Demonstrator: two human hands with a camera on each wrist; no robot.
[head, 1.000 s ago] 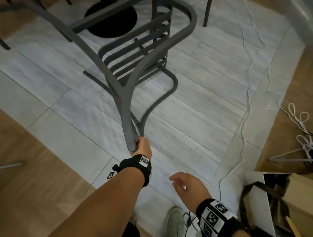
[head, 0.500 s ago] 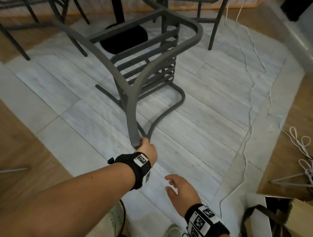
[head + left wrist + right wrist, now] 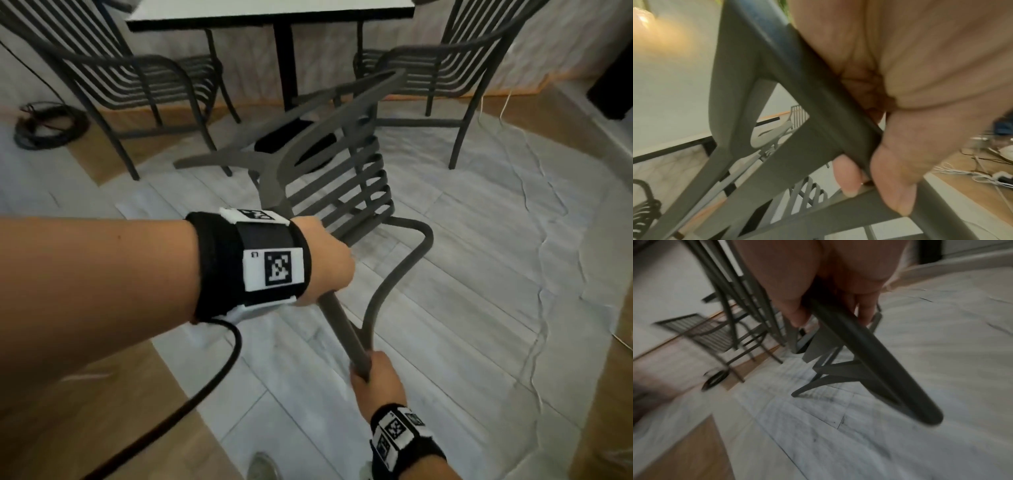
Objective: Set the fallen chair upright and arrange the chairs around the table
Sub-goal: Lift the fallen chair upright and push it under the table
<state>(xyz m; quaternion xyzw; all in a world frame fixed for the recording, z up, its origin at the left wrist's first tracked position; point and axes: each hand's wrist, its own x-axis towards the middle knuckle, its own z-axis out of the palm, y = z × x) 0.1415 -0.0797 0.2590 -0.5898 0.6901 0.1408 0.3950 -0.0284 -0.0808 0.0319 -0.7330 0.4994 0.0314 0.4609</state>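
Grey metal chair [image 3: 342, 178] lies tilted on the pale tiled floor [image 3: 479, 291], its slatted seat or back facing the camera and one curved tube of its frame touching the tiles. It sits just in front of the worktop [image 3: 270, 13], between two upright chairs: left chair [image 3: 113, 78] and right chair [image 3: 455, 65], both drawn near the worktop's sides.

Left hand [image 3: 323, 263]: grip closed around the chair frame partway along a flat bar. The left wrist view shows the thumb [image 3: 894, 183] and one fingertip [image 3: 846, 177] curled round the bar at a joint of the frame.

Right hand [image 3: 375, 377]: grip closed around the near end of the same long bar, low in the head view. The right wrist view, blurred, shows fingers [image 3: 795, 311] wrapped round a dark rounded tube whose free end points away from the palm.

Both wrists carry black bands with printed square markers; a black cable [image 3: 191, 401] trails from the left band. Dark round base of the worktop [image 3: 294, 147] is partly hidden behind the tilted chair. Coiled cable [image 3: 48, 126] lies on the floor at the far left. White cords [image 3: 534, 260] run across the tiles at the right.
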